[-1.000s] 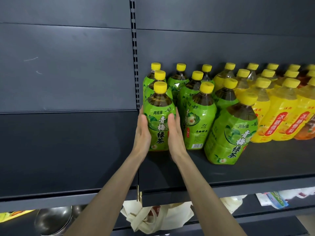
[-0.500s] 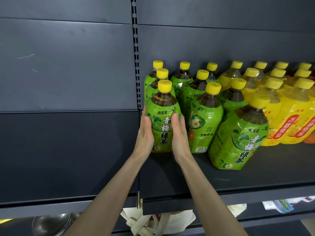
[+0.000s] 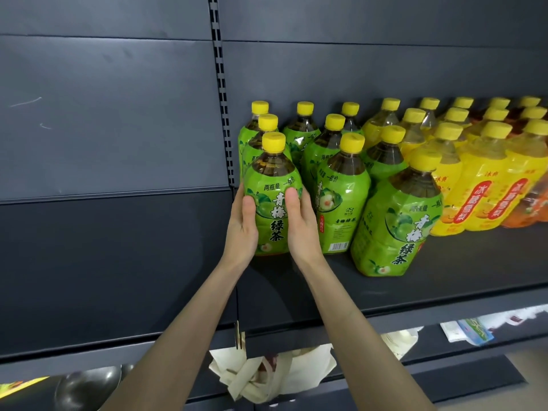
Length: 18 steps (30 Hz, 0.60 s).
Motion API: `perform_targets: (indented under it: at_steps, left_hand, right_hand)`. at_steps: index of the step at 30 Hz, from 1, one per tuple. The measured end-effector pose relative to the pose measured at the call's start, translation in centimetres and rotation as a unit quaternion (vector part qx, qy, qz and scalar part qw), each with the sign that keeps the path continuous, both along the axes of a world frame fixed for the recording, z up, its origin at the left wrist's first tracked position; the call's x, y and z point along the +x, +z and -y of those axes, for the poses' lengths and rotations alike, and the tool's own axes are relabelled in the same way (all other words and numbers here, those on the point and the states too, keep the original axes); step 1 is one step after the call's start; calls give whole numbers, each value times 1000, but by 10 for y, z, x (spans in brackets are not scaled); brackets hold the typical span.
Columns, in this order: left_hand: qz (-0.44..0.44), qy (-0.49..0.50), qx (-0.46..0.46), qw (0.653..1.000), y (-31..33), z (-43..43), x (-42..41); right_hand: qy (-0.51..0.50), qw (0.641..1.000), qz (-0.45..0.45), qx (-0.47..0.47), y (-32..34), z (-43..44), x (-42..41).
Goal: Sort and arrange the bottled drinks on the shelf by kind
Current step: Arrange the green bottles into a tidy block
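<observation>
Green tea bottles with yellow caps stand in rows at the left end of the dark shelf [image 3: 296,295]. Both hands hold the front-left green tea bottle [image 3: 274,185], which stands upright on the shelf. My left hand [image 3: 241,229] wraps its left side and my right hand [image 3: 302,229] its right side, with both thumbs on the label. A second green bottle [image 3: 341,200] stands just to the right. Another green bottle [image 3: 397,229] sits further forward and leans a little. Yellow-labelled bottles [image 3: 480,200] fill the shelf to the right.
An orange-labelled bottle [image 3: 533,212] shows at the far right edge. A slotted upright [image 3: 221,84] divides this bay from the bare dark panels on the left. Below hang a white cloth bag [image 3: 267,375], metal bowls [image 3: 86,387] and small packets [image 3: 471,333].
Both hands have stayed on the front-left green bottle, and their thumbs have come further onto its label. The view has shifted slightly; the other bottles have not moved.
</observation>
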<state>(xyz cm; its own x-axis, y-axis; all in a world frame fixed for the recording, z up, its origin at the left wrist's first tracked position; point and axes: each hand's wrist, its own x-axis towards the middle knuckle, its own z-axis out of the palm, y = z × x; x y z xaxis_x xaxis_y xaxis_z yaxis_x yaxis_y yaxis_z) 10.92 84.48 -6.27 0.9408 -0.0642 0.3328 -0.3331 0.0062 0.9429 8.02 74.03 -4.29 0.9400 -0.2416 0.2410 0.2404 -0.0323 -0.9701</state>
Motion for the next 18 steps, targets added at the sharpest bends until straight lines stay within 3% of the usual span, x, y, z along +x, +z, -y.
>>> perform_targets:
  at_steps: [4, 9, 18]
  left_hand:
    - [-9, 64, 34, 997, 6, -9, -21]
    - [69, 186, 84, 977, 21, -15, -50]
    - [81, 184, 53, 978, 49, 53, -95]
  right_hand:
    - [-76, 994, -4, -72, 7, 4, -19]
    - [-134, 980, 39, -145, 23, 14, -49]
    - [-143, 963, 148, -171, 46, 94, -100]
